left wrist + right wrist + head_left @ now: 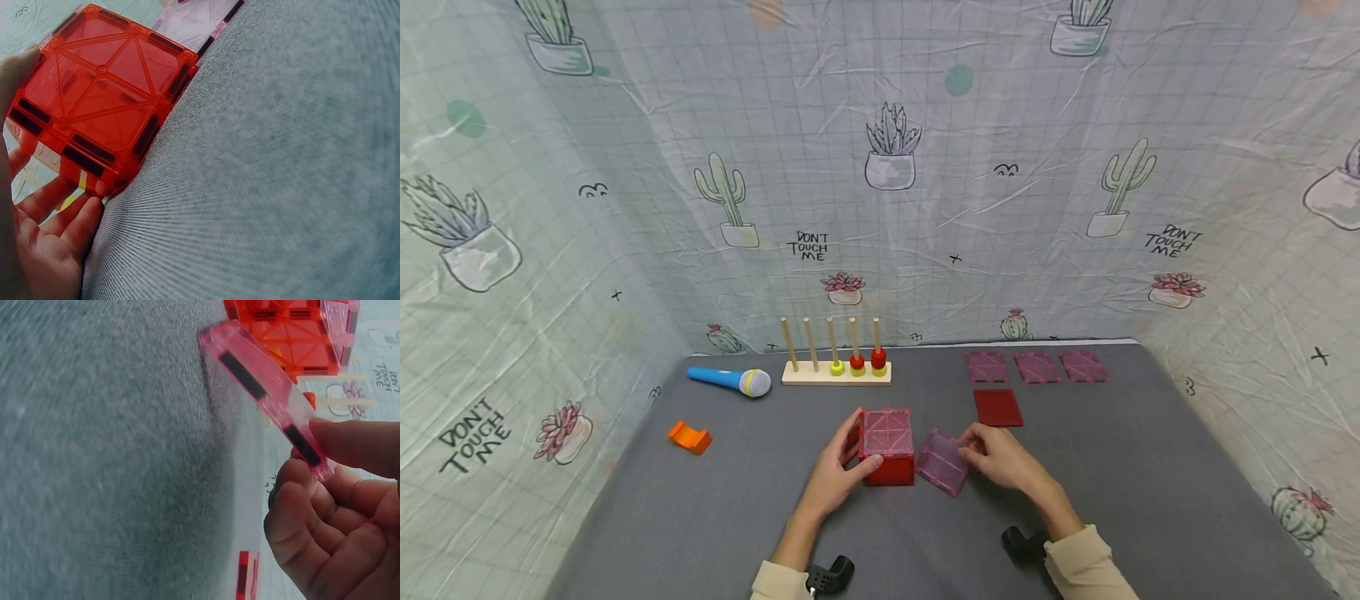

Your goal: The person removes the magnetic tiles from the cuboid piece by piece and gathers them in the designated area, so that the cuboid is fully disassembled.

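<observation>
A box of translucent tiles (888,471), red at the front and pink on top, stands on the grey table. My left hand (835,475) grips its left side, thumb at the front corner; in the left wrist view the red face (103,81) shows and the fingers (56,212) curve along the box's side. Just right of the box, my right hand (1003,458) pinches a pink square tile (943,462) by its right edge. The right wrist view shows this tile (262,394) tilted, between the thumb and curled fingers of my right hand (350,512).
Three pink tiles (1037,367) lie in a row at the back right, with a red tile (998,407) nearer. A wooden peg stand (837,377) with rings is behind the box. A blue microphone (728,381) and an orange piece (689,437) lie to the left.
</observation>
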Action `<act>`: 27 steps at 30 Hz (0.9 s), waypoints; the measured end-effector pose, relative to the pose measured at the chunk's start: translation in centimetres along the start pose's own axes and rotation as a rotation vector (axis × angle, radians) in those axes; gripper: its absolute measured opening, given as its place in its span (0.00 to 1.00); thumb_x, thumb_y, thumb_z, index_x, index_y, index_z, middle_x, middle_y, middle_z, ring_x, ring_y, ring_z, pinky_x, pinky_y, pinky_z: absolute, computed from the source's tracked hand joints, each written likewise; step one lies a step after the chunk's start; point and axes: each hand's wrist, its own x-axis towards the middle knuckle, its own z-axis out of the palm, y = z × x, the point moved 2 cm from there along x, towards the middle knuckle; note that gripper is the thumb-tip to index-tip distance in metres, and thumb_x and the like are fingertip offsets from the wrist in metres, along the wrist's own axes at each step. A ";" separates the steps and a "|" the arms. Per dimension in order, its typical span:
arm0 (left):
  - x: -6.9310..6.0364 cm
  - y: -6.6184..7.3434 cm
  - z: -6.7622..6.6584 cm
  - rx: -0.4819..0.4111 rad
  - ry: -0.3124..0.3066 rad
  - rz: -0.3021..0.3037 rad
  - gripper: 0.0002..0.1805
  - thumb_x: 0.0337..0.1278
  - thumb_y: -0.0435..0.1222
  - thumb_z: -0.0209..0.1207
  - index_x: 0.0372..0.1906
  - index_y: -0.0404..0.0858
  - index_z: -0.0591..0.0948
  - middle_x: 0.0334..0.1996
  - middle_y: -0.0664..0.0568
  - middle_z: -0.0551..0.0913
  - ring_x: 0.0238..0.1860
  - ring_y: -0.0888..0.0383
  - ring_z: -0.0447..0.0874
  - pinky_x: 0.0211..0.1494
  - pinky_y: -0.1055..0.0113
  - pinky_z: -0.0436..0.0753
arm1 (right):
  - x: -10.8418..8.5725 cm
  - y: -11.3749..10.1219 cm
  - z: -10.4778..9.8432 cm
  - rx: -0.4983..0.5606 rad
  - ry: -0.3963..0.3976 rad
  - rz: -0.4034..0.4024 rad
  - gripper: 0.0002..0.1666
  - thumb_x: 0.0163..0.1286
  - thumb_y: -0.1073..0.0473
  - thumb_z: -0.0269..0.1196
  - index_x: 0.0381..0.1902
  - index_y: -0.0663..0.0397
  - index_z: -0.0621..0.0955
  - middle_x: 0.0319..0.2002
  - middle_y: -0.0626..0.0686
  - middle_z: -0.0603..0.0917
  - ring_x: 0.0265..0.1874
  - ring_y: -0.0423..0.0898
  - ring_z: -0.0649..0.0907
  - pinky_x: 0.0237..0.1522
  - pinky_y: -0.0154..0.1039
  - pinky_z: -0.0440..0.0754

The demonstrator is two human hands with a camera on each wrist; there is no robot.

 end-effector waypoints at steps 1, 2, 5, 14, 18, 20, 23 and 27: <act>0.0 0.0 0.0 0.003 0.001 0.001 0.43 0.57 0.46 0.68 0.77 0.59 0.61 0.72 0.53 0.71 0.71 0.52 0.71 0.71 0.65 0.75 | -0.1 0.0 -0.1 -0.009 -0.002 -0.003 0.05 0.70 0.59 0.64 0.40 0.56 0.81 0.26 0.46 0.77 0.23 0.35 0.73 0.24 0.30 0.73; 0.0 0.0 0.0 0.007 0.002 0.004 0.43 0.57 0.46 0.68 0.77 0.59 0.61 0.72 0.53 0.71 0.70 0.52 0.72 0.71 0.64 0.75 | -0.1 0.0 -0.1 -0.014 -0.002 -0.007 0.05 0.70 0.59 0.64 0.40 0.56 0.81 0.27 0.45 0.77 0.23 0.35 0.73 0.24 0.30 0.73; 0.0 0.1 0.0 0.022 0.002 0.021 0.43 0.58 0.46 0.67 0.77 0.56 0.61 0.72 0.50 0.71 0.70 0.49 0.72 0.70 0.59 0.76 | -0.4 0.2 -0.2 -0.006 -0.011 -0.006 0.06 0.71 0.58 0.64 0.40 0.55 0.81 0.27 0.45 0.77 0.23 0.35 0.73 0.24 0.30 0.74; 0.0 0.2 0.0 0.019 -0.006 0.023 0.43 0.58 0.45 0.67 0.77 0.56 0.60 0.72 0.50 0.70 0.70 0.50 0.72 0.71 0.61 0.76 | -1.0 0.7 -0.6 0.081 0.036 0.060 0.10 0.73 0.56 0.62 0.44 0.57 0.79 0.26 0.49 0.80 0.20 0.38 0.77 0.21 0.33 0.78; 0.0 0.2 0.0 0.016 -0.006 0.004 0.43 0.58 0.46 0.67 0.77 0.58 0.61 0.72 0.52 0.70 0.71 0.52 0.71 0.71 0.64 0.75 | -1.0 1.0 -0.9 0.110 0.079 0.091 0.10 0.73 0.58 0.62 0.45 0.59 0.78 0.27 0.53 0.81 0.20 0.40 0.78 0.21 0.34 0.79; 0.0 0.2 0.0 0.016 -0.005 0.001 0.43 0.58 0.46 0.67 0.77 0.58 0.61 0.72 0.53 0.70 0.71 0.52 0.71 0.71 0.65 0.75 | -1.0 1.2 -1.2 0.127 0.106 0.116 0.11 0.73 0.58 0.62 0.46 0.60 0.78 0.26 0.53 0.81 0.20 0.41 0.78 0.21 0.34 0.80; -0.1 0.2 0.0 0.008 -0.003 -0.003 0.43 0.58 0.45 0.67 0.77 0.58 0.61 0.72 0.53 0.70 0.71 0.53 0.71 0.71 0.65 0.75 | -1.0 1.4 -1.6 0.160 0.155 0.154 0.12 0.73 0.59 0.62 0.47 0.62 0.78 0.27 0.52 0.81 0.20 0.42 0.79 0.22 0.34 0.80; -0.1 0.2 0.0 0.009 -0.005 0.001 0.43 0.58 0.45 0.67 0.77 0.58 0.61 0.72 0.52 0.71 0.71 0.52 0.71 0.71 0.62 0.75 | -1.0 1.8 -2.2 0.189 0.221 0.169 0.13 0.73 0.60 0.62 0.48 0.65 0.77 0.27 0.54 0.82 0.20 0.42 0.80 0.23 0.33 0.81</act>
